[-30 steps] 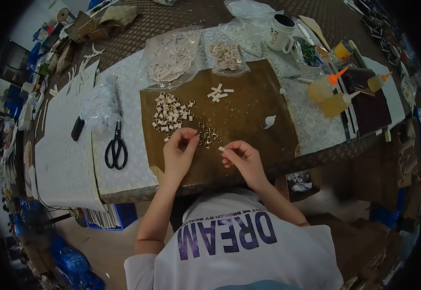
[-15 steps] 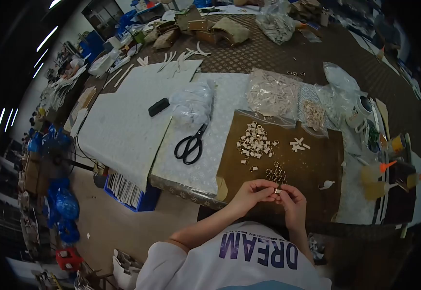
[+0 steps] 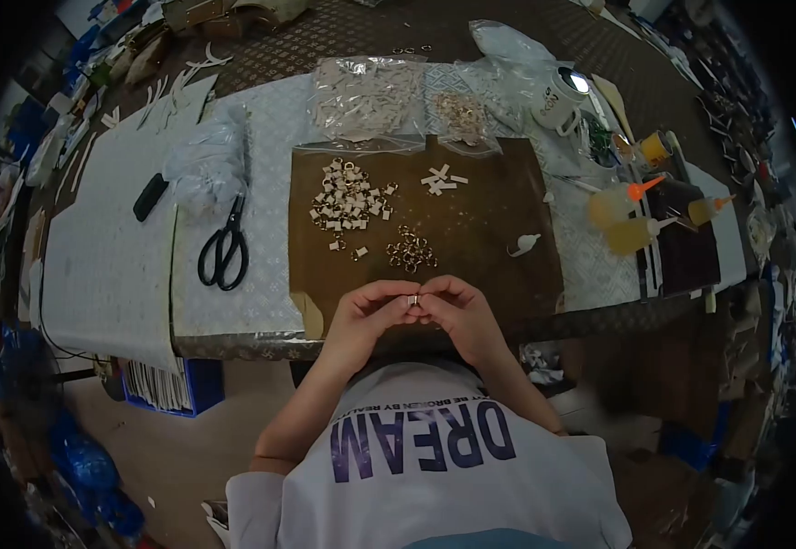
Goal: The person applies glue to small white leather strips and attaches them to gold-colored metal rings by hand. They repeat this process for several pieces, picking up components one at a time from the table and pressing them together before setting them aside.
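My left hand (image 3: 372,311) and my right hand (image 3: 454,309) meet at the front of the brown mat (image 3: 499,274), fingertips pinched on a small ring with a pale strip (image 3: 414,300). Just beyond my fingers lies a pile of bare metal rings (image 3: 411,250). Farther back to the left is a larger heap of rings with pale tabs (image 3: 348,199). Several loose pale strips (image 3: 442,180) lie at the mat's upper middle. A small white item (image 3: 525,244) rests on the right part of the mat.
Black scissors (image 3: 224,252) and a black block (image 3: 150,197) lie left, by a plastic bag (image 3: 208,165). Bags of small parts (image 3: 368,99) lie behind the mat. At the right stand a white mug (image 3: 558,102) and glue bottles (image 3: 631,235).
The view has turned right, so the table and mat appear farther left. Both hands still hold the small piece; the pale strip between them now shows less of its length.
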Available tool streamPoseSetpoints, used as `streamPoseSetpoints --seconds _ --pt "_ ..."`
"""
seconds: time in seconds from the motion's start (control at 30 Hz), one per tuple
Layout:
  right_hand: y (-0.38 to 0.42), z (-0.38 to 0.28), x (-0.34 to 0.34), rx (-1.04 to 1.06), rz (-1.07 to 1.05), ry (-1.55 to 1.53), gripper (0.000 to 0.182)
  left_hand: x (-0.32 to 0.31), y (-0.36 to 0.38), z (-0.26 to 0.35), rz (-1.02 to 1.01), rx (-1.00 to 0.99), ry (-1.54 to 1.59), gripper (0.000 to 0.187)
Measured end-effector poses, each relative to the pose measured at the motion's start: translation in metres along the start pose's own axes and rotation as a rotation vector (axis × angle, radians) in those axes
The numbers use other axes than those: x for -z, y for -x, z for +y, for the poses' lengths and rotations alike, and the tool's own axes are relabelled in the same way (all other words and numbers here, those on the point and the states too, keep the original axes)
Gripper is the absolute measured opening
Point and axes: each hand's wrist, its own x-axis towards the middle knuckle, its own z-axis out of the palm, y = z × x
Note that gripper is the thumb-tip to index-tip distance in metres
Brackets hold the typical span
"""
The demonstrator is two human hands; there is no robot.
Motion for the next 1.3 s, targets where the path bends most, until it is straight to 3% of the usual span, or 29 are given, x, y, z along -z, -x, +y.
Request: streamPoseSetpoints --seconds 0.23,0.33,0.63,0.87,1.0,1.07,1.13,1.2,1.3 --pt "0.012 -0.004 -0.009 0.226 0.022 0.291 0.009 -0.001 0.003 0.000 0.036 -0.118 -0.245 0.019" --pt "0.012 -0.002 -0.003 0.203 0.038 0.440 0.010 -0.008 0.006 0.002 0.074 -0.095 -0.366 0.018" --pt "0.012 -0.004 0.008 0.111 -0.005 0.263 0.009 -0.004 0.001 -0.003 0.029 0.052 -0.045 0.020" --pt "0.011 0.006 0.025 0.170 0.015 0.270 0.013 -0.011 -0.010 -0.017 0.080 -0.076 -0.286 0.014" --pt "0.008 0.008 0.048 0.491 0.364 0.305 0.030 -0.013 -0.023 -0.021 0.120 -0.016 -0.214 0.014" --pt "-0.002 0.006 0.075 0.691 0.652 0.420 0.037 -0.012 -0.025 -0.016 0.143 0.047 -0.085 0.016" --pt "-0.015 0.003 0.101 0.761 0.772 0.563 0.046 -0.009 -0.027 -0.013 0.127 0.089 -0.038 0.017" --pt "-0.024 -0.011 0.105 0.678 0.713 0.675 0.052 -0.010 -0.025 -0.010 0.122 0.123 0.016 0.018" --pt "-0.029 -0.016 0.110 0.576 0.544 0.628 0.038 -0.010 -0.021 -0.006 0.137 0.140 0.034 0.019"
